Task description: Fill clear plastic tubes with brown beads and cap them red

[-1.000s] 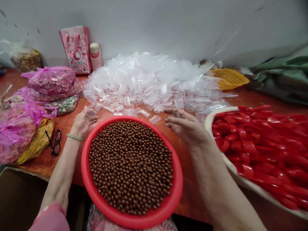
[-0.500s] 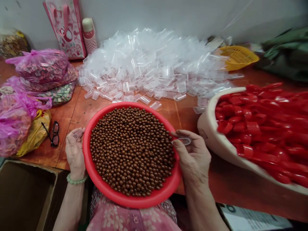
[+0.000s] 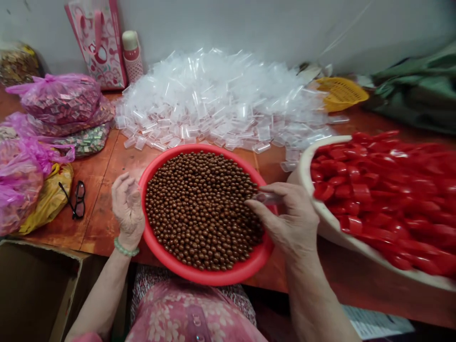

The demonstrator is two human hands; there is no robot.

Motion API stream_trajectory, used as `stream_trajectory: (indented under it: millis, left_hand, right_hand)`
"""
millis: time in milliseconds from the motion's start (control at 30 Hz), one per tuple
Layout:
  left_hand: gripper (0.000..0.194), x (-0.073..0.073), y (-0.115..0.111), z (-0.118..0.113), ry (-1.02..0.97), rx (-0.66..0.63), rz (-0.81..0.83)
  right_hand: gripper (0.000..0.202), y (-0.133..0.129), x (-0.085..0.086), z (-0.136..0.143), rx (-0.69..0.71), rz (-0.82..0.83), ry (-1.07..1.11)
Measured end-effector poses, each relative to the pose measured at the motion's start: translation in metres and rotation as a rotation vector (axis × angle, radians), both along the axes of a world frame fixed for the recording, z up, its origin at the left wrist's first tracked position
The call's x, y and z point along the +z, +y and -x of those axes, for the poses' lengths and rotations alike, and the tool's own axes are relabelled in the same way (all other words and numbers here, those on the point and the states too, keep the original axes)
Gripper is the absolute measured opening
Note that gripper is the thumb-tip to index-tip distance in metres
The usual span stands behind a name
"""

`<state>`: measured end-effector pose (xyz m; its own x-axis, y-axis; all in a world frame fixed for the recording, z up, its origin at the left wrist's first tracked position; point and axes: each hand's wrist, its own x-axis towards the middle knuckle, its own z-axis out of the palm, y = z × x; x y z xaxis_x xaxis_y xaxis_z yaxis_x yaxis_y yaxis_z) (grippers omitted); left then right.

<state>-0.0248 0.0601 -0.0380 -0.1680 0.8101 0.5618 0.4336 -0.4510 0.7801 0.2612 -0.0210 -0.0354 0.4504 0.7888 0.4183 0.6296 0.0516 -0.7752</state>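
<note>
A red basin (image 3: 206, 278) full of small glossy brown balls (image 3: 203, 209) stands between my hands. Over the basin's right side, my right hand (image 3: 292, 213) pinches a small clear plastic container (image 3: 268, 197) between thumb and fingers, close to the balls. My left hand (image 3: 128, 204), with a pale green bead bracelet (image 3: 125, 248) on its wrist, is beside the basin's left rim. Its fingers curl round another clear plastic container (image 3: 135, 189), which is faint and partly hidden.
Behind the basin rises a heap of clear plastic containers (image 3: 221, 99). A white tub (image 3: 331, 216) of red plastic pieces (image 3: 388, 199) is at right, with a yellow basket (image 3: 342, 92) beyond. Filled bags (image 3: 60, 102), glasses (image 3: 79, 199) and a cardboard box (image 3: 81, 266) lie left.
The basin now sits farther right and slightly farther back in view. My left hand has risen a little, and the container in my right hand has tipped over the balls.
</note>
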Motion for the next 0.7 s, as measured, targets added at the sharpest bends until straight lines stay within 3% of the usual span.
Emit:
stream_trajectory:
  millis: [67,167,233,367,467,567,633,667,700]
  left_hand:
    - [0.041,0.008,0.0,0.002,0.043,-0.072,-0.041]
    - [0.043,0.018,0.0,0.003,0.071,-0.252,0.091]
    - [0.042,0.022,0.001,0.003,0.218,-0.325,0.156]
    - [0.046,0.022,0.0,0.002,0.646,-0.324,0.083]
    - [0.043,0.019,-0.002,0.0,0.829,-0.287,0.047]
    - [0.037,0.015,-0.004,-0.002,0.921,-0.252,0.05]
    - [0.036,0.014,-0.004,-0.003,0.953,-0.239,0.041]
    - [0.035,0.013,-0.004,-0.003,0.955,-0.234,0.031]
    - [0.033,0.013,-0.004,-0.003,0.95,-0.229,0.022]
  right_hand:
    - [0.034,0.003,0.012,0.005,0.108,0.071,0.019]
    - [0.042,0.009,0.018,0.005,0.363,0.272,0.17]
    - [0.044,0.013,0.017,0.002,0.489,0.36,0.2]
    - [0.038,0.02,0.015,-0.001,0.534,0.375,-0.072]
    - [0.041,0.017,0.022,0.001,0.514,0.368,-0.279]
    - [0.037,-0.015,0.031,0.006,0.29,0.214,-0.376]
    - [0.019,-0.054,0.029,0.014,0.172,0.097,-0.262]
    - [0.008,-0.075,0.023,0.021,0.291,0.142,-0.153]
    - [0.008,-0.096,0.016,0.03,0.521,0.294,-0.015]
